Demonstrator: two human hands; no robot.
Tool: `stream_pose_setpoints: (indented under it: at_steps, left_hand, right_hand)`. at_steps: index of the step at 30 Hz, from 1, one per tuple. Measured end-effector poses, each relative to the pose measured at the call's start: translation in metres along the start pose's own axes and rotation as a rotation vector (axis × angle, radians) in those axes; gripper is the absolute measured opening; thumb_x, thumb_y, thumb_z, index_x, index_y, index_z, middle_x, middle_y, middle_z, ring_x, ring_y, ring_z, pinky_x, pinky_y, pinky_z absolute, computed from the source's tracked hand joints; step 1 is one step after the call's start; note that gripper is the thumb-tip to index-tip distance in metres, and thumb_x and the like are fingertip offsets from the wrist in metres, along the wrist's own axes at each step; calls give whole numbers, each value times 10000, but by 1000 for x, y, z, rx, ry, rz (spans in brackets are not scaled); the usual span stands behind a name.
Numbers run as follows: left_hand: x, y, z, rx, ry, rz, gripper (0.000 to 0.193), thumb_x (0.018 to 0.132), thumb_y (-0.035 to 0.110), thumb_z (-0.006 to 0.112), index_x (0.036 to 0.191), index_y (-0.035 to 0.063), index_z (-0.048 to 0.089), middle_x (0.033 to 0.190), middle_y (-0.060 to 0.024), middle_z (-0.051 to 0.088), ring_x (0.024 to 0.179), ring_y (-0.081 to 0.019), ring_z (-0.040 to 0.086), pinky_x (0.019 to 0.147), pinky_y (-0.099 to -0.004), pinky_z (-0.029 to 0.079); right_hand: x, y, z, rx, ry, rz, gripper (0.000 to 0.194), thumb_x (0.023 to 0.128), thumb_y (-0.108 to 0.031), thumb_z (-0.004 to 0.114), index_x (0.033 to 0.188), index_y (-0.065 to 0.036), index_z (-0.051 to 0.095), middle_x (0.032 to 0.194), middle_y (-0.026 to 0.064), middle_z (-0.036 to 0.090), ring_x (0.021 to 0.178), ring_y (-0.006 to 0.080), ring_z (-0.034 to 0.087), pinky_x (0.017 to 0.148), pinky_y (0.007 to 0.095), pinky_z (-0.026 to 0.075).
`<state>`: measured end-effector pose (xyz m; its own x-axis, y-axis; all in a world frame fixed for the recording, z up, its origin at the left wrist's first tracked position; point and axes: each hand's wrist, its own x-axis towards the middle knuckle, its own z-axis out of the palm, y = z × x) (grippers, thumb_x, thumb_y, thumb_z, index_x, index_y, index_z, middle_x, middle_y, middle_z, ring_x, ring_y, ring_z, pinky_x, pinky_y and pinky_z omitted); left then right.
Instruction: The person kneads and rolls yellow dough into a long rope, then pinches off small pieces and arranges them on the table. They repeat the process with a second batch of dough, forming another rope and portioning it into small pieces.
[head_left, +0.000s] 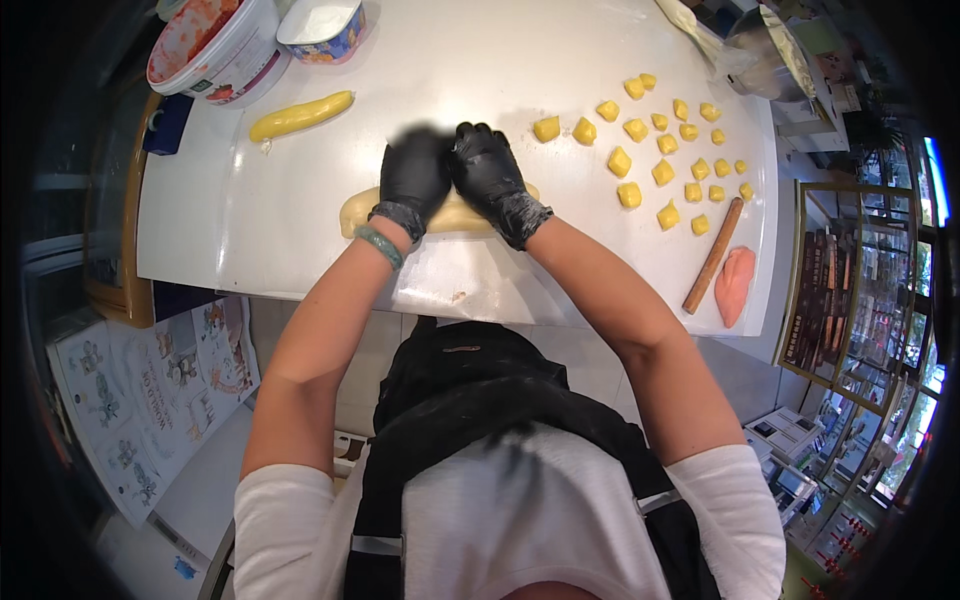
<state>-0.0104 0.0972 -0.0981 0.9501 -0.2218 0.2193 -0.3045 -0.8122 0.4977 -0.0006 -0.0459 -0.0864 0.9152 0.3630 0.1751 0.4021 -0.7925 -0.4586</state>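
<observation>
Side by side over the table, my left hand (417, 174) and my right hand (487, 166) wear black gloves dusted white near the cuffs. Under my wrists lies a pale yellow roll of dough (363, 210), partly covered by the gloves. The right hand's fingers are curled, and the left fingertips are blurred. Whatever may be between the fingers is hidden from above. Several small yellow dough pieces (663, 172) are spread out to the right. A glossy yellow dough log (301, 117) rests at the left.
At the far left of the white table (247, 217) stand a red-stained tub (255, 64) and a plastic container of white powder (324, 28). A wooden rolling pin (712, 256) and a pink dough piece (735, 286) lie near the right edge. A metal bowl (763, 64) stands at the upper right.
</observation>
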Motion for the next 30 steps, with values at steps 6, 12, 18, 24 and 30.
stream_pose_setpoints:
  at_steps: [6,12,18,24,30]
  left_hand:
    - [-114,56,-36,-189,-32,-104,155,861,83,578,999,31,624,965,-163,596,888,-357,555,757,-474,435]
    - [-107,32,9,338,-140,-2,150,850,167,567,970,80,596,963,-92,558,911,-267,557,742,-393,442]
    - [25,-15,11,87,-11,67,174,855,138,564,857,85,730,840,-139,688,802,-310,677,738,-420,536]
    - [-16,19,-33,-79,-143,-83,156,851,143,589,792,58,705,836,-184,689,792,-344,668,715,-446,526]
    - [-103,48,-16,265,-210,-125,120,828,210,609,802,113,673,860,-70,638,850,-255,617,712,-411,451]
  right_hand:
    - [-106,-56,-28,145,-217,43,133,834,-111,611,946,-51,648,913,167,620,876,359,598,740,453,462]
    - [-101,-34,21,-108,-11,-8,135,828,-157,589,914,-59,624,938,161,586,869,341,564,734,469,424]
    - [22,16,23,-231,85,-103,155,879,-194,574,850,-64,654,858,123,653,821,296,632,736,418,483]
    - [-22,-20,-24,200,-131,192,231,988,-206,509,932,-42,662,866,158,664,870,350,651,776,388,520]
    - [-108,-44,4,-121,-137,47,144,775,-175,660,894,-96,645,865,104,613,826,299,606,723,438,469]
